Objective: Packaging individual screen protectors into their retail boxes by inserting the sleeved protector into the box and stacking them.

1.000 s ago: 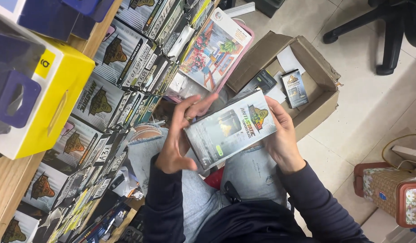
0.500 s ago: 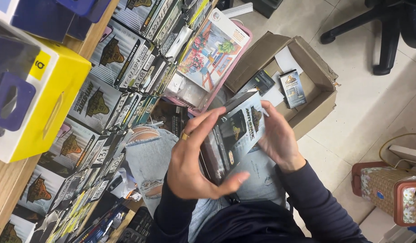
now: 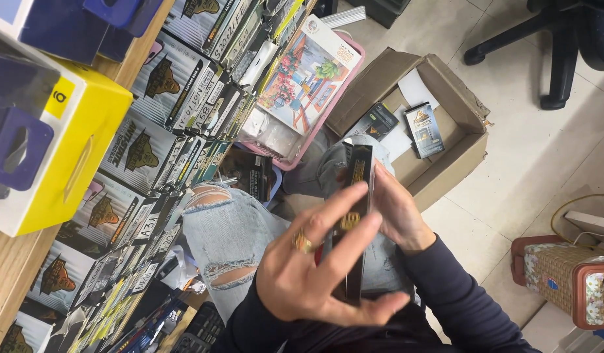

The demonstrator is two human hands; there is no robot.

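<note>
Slim black box [image 3: 355,222] with gold print, edge-on, gripped between left hand [image 3: 308,274] and right hand [image 3: 396,212] fingers.

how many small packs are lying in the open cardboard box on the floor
2 can be seen in the cardboard box: a dark pack near its left flap and a lighter pack just right of it, both beside white sheets. More may lie hidden under those.

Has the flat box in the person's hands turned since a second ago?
Yes. The flat box now shows its thin edge rather than its printed face, held between the left hand and right hand, nearer than the cardboard carton.
</note>
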